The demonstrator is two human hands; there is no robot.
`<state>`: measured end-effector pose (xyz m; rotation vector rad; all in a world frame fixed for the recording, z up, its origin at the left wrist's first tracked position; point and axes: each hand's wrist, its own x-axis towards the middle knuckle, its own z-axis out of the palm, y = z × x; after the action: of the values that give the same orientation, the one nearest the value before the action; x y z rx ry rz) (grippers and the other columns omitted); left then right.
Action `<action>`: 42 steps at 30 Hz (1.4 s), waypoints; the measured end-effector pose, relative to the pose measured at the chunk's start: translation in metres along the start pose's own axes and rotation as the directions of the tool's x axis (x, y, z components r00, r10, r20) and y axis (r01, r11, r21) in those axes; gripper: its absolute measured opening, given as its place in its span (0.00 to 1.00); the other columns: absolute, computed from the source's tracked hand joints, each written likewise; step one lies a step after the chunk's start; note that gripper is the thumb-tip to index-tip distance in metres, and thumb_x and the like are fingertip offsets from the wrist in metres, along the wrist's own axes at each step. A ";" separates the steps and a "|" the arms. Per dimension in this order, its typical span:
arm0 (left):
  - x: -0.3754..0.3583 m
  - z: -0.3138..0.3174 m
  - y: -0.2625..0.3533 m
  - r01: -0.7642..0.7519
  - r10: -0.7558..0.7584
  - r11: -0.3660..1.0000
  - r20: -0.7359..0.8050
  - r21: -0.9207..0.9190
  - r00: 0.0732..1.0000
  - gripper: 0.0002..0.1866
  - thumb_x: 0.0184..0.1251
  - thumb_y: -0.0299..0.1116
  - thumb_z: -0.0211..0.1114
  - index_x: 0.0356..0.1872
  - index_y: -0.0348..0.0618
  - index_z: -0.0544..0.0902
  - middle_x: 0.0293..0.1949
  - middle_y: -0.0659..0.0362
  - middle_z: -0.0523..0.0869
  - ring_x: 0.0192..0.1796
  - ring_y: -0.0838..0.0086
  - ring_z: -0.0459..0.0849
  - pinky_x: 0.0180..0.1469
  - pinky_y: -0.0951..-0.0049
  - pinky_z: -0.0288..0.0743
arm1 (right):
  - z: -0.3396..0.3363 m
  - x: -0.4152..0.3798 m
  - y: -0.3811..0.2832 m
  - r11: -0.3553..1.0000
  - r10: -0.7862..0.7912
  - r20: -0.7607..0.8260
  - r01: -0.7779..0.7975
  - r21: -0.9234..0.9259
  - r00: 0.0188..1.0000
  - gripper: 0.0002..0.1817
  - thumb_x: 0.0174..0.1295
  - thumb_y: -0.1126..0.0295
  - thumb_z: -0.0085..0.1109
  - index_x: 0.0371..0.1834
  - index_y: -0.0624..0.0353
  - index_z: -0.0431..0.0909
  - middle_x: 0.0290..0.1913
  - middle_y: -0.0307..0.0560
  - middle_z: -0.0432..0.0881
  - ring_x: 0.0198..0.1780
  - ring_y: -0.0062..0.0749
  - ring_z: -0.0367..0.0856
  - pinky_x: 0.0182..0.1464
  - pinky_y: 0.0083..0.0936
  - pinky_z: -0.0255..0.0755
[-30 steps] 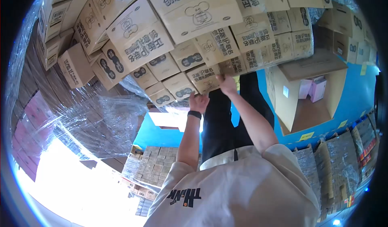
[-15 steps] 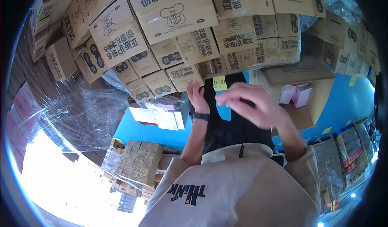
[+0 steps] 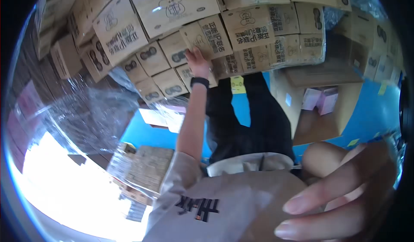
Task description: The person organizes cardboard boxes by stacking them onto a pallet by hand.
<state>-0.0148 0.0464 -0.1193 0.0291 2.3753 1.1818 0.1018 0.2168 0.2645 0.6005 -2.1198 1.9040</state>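
My left hand (image 3: pixel 199 65), with a dark band at the wrist, reaches into the stacked cartons. Its fingers are stretched out against the lower left part of a brown carton (image 3: pixel 207 37) with printed Chinese characters and a mouse-like cartoon. Just below the hand is a smaller carton (image 3: pixel 184 74), partly covered by it. Raised close to the camera at the lower right, my right hand (image 3: pixel 340 194) looks large. Its fingers are bent and apart, and nothing shows between them.
A big open carton (image 3: pixel 319 132) on the right has pink boxes (image 3: pixel 321 100) inside. Clear plastic wrap (image 3: pixel 99 117) covers goods at the left. A pallet stack of small brown boxes (image 3: pixel 146 168) stands lower left. The floor (image 3: pixel 362 108) is blue, with a yellow label (image 3: pixel 237 85).
My left hand has moved up and left onto the cartons. My right hand has come from in front of my legs to the lower right, close to the camera.
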 end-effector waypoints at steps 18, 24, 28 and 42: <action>-0.001 -0.008 -0.021 0.020 -0.008 0.980 0.062 -0.196 0.998 0.26 0.75 0.42 0.55 0.65 0.34 0.65 0.60 0.47 0.74 0.59 0.65 0.74 0.62 0.67 0.67 | 0.063 -0.093 0.163 0.649 0.684 -0.568 -0.738 0.186 0.458 0.22 0.62 0.79 0.51 0.62 0.59 0.71 0.59 0.53 0.74 0.57 0.45 0.73 0.60 0.34 0.69; -0.012 -0.013 0.052 0.131 -0.092 0.952 0.151 -0.276 0.984 0.28 0.70 0.38 0.63 0.64 0.32 0.67 0.57 0.53 0.79 0.56 0.72 0.77 0.59 0.72 0.71 | 0.126 -0.151 0.273 0.565 0.680 -0.712 -0.744 0.357 0.175 0.39 0.56 0.75 0.60 0.72 0.64 0.53 0.63 0.64 0.63 0.65 0.58 0.63 0.67 0.44 0.58; -0.004 -0.010 0.034 0.050 -0.018 0.971 0.139 -0.232 0.990 0.27 0.68 0.36 0.65 0.62 0.32 0.69 0.54 0.51 0.82 0.52 0.70 0.81 0.54 0.73 0.76 | 0.119 -0.122 0.273 0.491 0.711 -0.689 -0.801 0.343 0.141 0.47 0.55 0.73 0.63 0.76 0.62 0.45 0.59 0.66 0.63 0.61 0.58 0.64 0.67 0.43 0.59; -0.133 -0.062 -0.025 0.259 -0.208 0.949 0.260 -0.181 0.943 0.23 0.71 0.27 0.58 0.64 0.29 0.69 0.52 0.52 0.83 0.54 0.75 0.80 0.54 0.73 0.76 | 0.141 -0.212 0.248 0.424 0.816 -0.516 -0.876 0.228 0.260 0.28 0.60 0.65 0.65 0.63 0.58 0.67 0.53 0.54 0.70 0.56 0.40 0.71 0.61 0.38 0.64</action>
<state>0.0810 -0.0460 -0.0519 -0.1708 1.9727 1.2340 0.1941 0.1267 -0.0666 -1.3462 -2.1943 1.9209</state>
